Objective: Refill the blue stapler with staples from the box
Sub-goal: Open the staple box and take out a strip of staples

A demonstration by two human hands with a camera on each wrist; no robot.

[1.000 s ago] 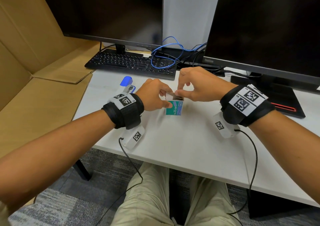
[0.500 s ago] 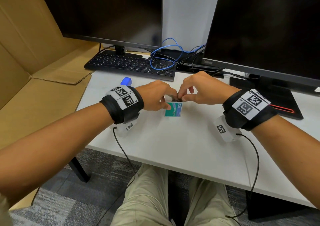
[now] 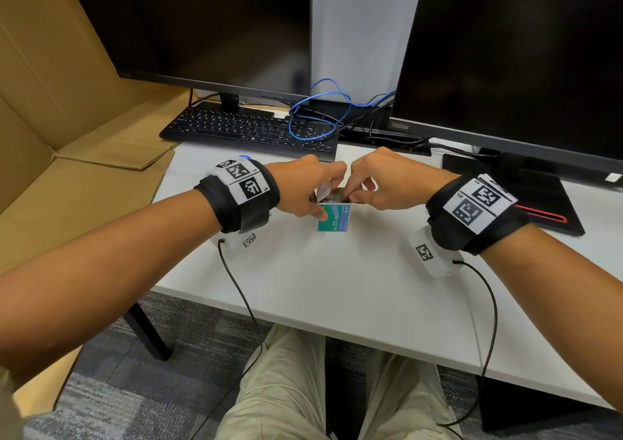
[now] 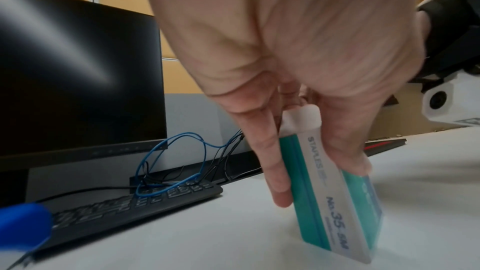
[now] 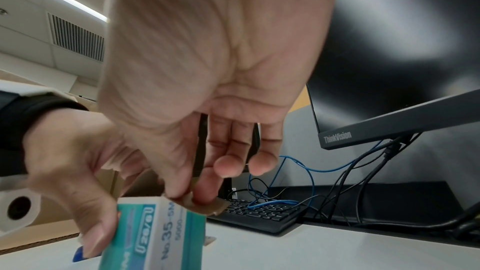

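While the box is worked open at the middle of the surface (image 3: 303, 288), listed largest to smallest:

Two dark monitors (image 3: 202, 25), far edge of the surface, side by side. Black keyboard (image 3: 249, 129), far edge, under the left monitor; blue cable (image 3: 313, 116) looped beside it.

Left hand (image 3: 300, 190): fingers and thumb curled round the box, standing it upright on the surface. Right hand (image 3: 381, 180): thumb and fingertip pinched at the box's open top, on a brown cardboard flap or inner tray (image 5: 205, 206); which of the two, cannot tell.

Box of staples (image 3: 333, 217): teal and white, marked No. 35, upright, mid-surface, white end flap (image 3: 323, 190) raised. Compared with a second ago: flap now lifted clear, top open, grey contents showing; right fingertips gone from the flap edge into the opening.

Blue stapler (image 4: 20, 225): left of the box, toward the far-left corner, mostly hidden behind the left wrist in the head view; untouched.

Judged: box opened, strip of staples not yet out; stapler not yet opened. Early stage of the refill.
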